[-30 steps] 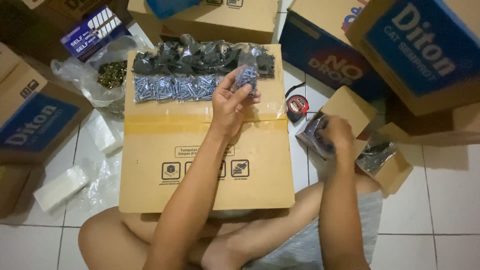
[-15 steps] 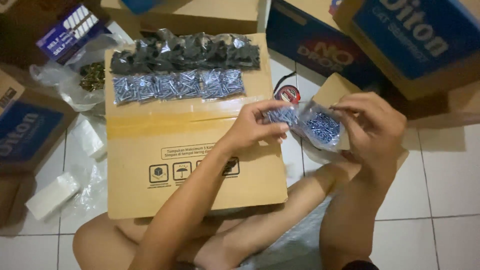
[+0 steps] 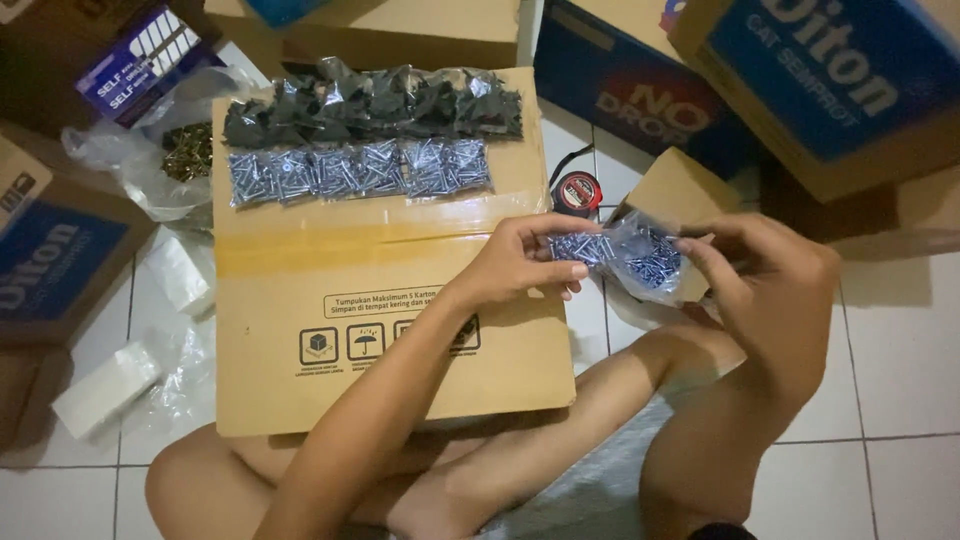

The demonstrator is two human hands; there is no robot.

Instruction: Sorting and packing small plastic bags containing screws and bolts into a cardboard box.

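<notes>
1. My left hand (image 3: 520, 265) is closed in a pinch on one end of a small clear bag of silvery screws (image 3: 625, 257); thumb below, fingers curled over the top.
2. My right hand (image 3: 765, 290) grips the other end of the same bag, fingertips bent in on the plastic; the bag hangs in the air between both hands, just past the right edge of the flat cardboard box (image 3: 300, 290) on my lap.
3. On the far part of that box lies a row of filled screw bags (image 3: 360, 168), silvery, side by side and touching; behind them, at the far edge, a row of dark bags (image 3: 370, 100).
4. A red and black tape measure (image 3: 578, 192) lies on the white tiled floor (image 3: 880, 360) just beyond the bag I hold; a small open brown carton (image 3: 680, 185) stands near it, partly behind my right hand.
5. To the left of the box a loose plastic bag of brassy screws (image 3: 185, 152) lies on the floor; nearer me, two white blocks (image 3: 105, 390) in plastic wrap.
6. Big brown and blue cartons (image 3: 830, 80) stand around the far side and the left.
</notes>
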